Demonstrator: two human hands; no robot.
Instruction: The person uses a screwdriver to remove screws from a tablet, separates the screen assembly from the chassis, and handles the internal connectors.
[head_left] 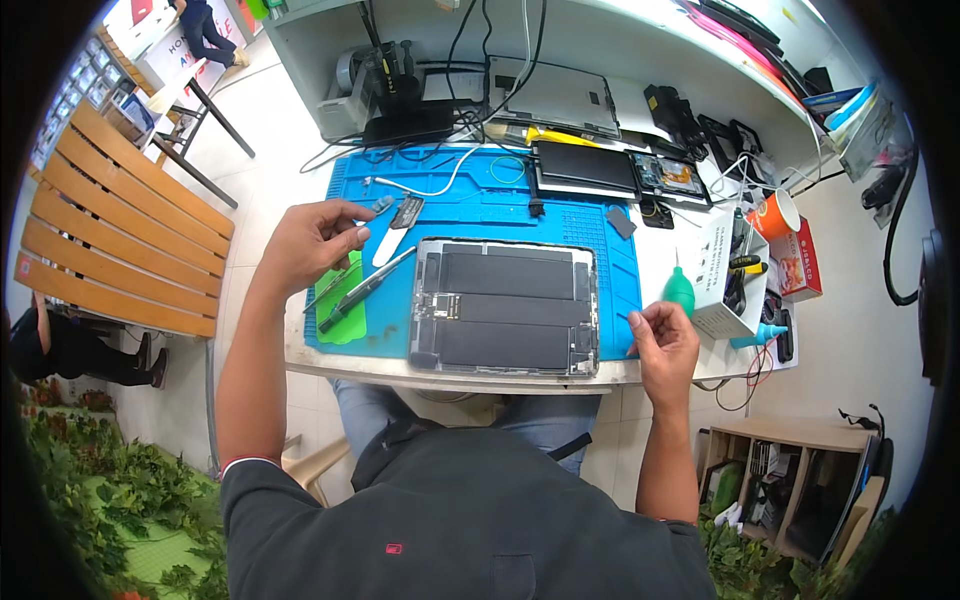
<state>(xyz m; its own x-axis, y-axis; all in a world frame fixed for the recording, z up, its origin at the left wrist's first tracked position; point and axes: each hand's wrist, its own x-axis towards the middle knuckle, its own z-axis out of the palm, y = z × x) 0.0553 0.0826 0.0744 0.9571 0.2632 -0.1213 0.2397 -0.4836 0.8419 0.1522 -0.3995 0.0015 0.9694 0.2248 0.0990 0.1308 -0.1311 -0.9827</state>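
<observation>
An opened tablet (505, 310) lies on the blue repair mat (385, 340), its dark battery cells and small circuit board exposed. My left hand (335, 240) hovers over the mat's left side with curved fingers apart, holding nothing, beside a small grey part (383, 204) and a white strip with a dark piece on it (395, 240). Below it are pen-like tools (365, 290) on a green pad (345, 315). My right hand (660, 345) is at the mat's right edge, right of the tablet, fingertips pinched together; whatever is between them is hidden.
A green air blower (679, 289), white box (715, 305) of tools, orange cup (775, 215) and red box (801, 260) stand at right. Devices (585, 165) and cables crowd the back. A wooden slatted bench (120, 230) is left, with people (80, 345) beyond.
</observation>
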